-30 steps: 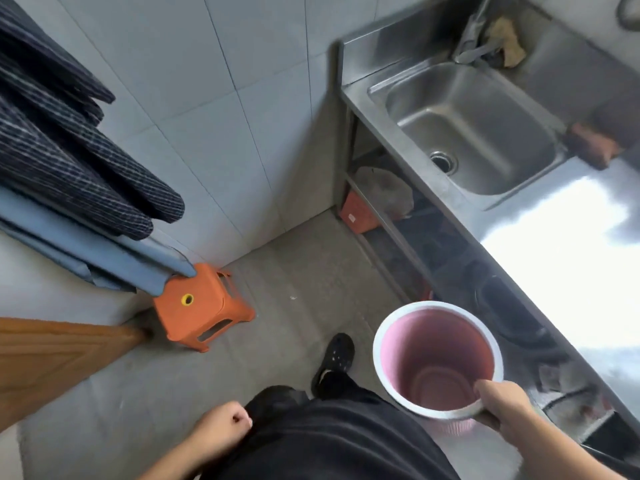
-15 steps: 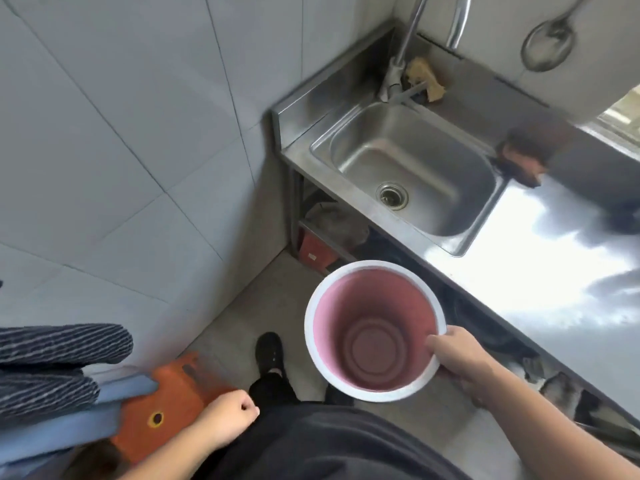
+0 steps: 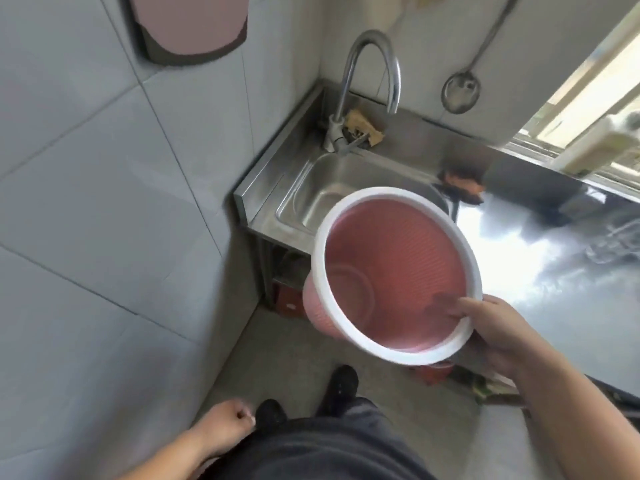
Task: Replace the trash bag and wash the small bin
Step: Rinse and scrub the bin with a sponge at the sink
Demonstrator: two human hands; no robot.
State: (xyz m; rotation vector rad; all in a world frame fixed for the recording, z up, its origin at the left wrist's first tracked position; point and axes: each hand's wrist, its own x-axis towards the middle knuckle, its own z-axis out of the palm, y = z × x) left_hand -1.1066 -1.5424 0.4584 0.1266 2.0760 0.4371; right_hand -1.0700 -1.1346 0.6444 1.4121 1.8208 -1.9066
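Observation:
A small pink bin (image 3: 388, 271) with a white rim is held up in front of the steel sink (image 3: 311, 199), tilted so its empty inside faces me. My right hand (image 3: 498, 334) grips its rim at the lower right, thumb inside. The bin covers the near right part of the basin. My left hand (image 3: 225, 434) is a closed fist low beside my hip and holds nothing. No trash bag is in view.
A curved tap (image 3: 367, 81) rises at the sink's back, a sponge (image 3: 362, 124) behind its base. A steel counter (image 3: 554, 278) runs right, a scrubber (image 3: 462, 183) on it. A ladle (image 3: 460, 91) hangs on the wall. Tiled wall (image 3: 104, 202) stands close on the left.
I have stepped closer to the sink. My right hand has lifted the bin from waist height up over the sink's front edge and tilted it. The left fist stays by my side.

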